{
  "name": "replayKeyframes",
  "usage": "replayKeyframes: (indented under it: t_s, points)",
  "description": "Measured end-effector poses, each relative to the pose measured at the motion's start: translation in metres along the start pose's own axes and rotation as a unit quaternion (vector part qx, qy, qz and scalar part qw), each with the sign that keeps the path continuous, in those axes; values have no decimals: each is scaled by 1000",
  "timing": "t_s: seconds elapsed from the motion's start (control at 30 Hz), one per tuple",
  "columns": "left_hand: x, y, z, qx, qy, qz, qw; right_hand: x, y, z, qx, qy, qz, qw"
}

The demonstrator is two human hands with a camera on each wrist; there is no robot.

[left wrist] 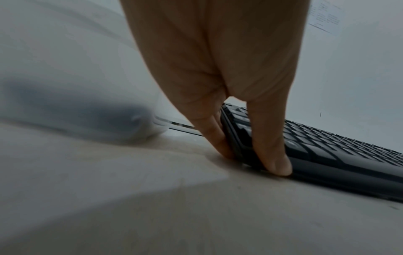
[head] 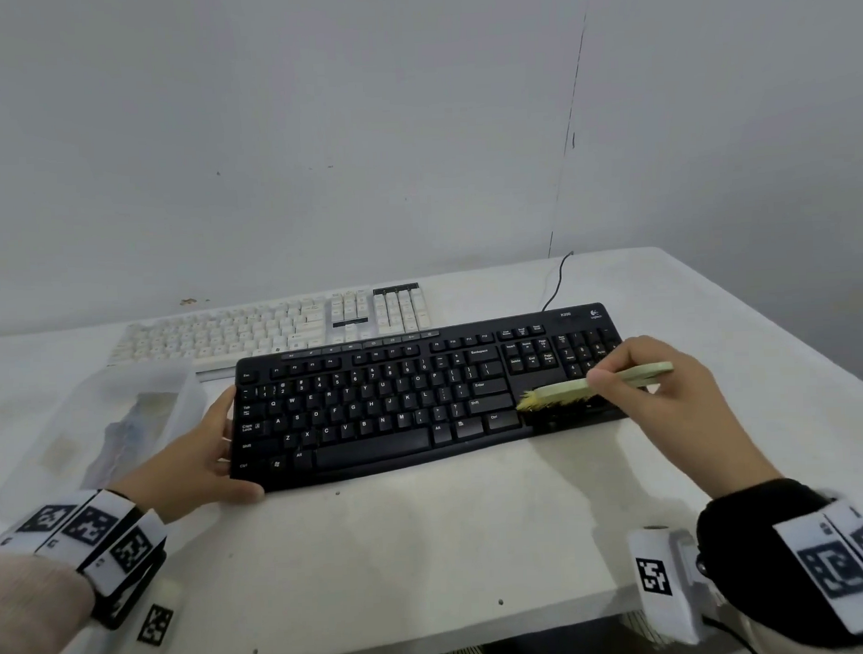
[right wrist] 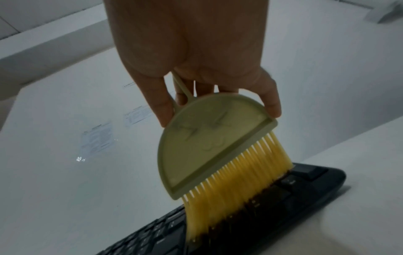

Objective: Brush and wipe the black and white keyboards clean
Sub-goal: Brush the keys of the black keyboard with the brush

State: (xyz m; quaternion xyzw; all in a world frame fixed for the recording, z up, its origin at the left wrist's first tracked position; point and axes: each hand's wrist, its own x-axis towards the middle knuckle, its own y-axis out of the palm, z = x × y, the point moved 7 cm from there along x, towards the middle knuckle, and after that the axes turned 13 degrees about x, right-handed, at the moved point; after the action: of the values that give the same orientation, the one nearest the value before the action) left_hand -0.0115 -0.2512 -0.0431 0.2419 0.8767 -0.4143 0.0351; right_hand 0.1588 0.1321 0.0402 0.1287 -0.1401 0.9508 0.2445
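The black keyboard lies slanted across the middle of the white table. My left hand holds its left end, fingers along the side edge and thumb on the front corner. My right hand pinches a pale green hand brush by its flat handle. The brush's yellow bristles press on the keys between the main block and the number pad. The white keyboard lies behind the black one, near the wall, untouched.
A translucent plastic box with some items inside stands left of my left hand. The black keyboard's cable runs back to the wall. The table's front edge is close to me, its right edge beyond my right hand.
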Motion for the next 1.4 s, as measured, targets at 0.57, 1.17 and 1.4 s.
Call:
replayKeyframes:
  t_s: [0.57,1.17,1.4]
  points:
    - [3,-1,5,1,-1,-12,1000,9,-16,2,2,4,10,1000]
    - [4,-3,4,19,23,-28,999,13,-46,-15,14,63,-9,998]
    - [4,0,3,6,12,-12,1000,11,-58,0,-77,44,-93,992]
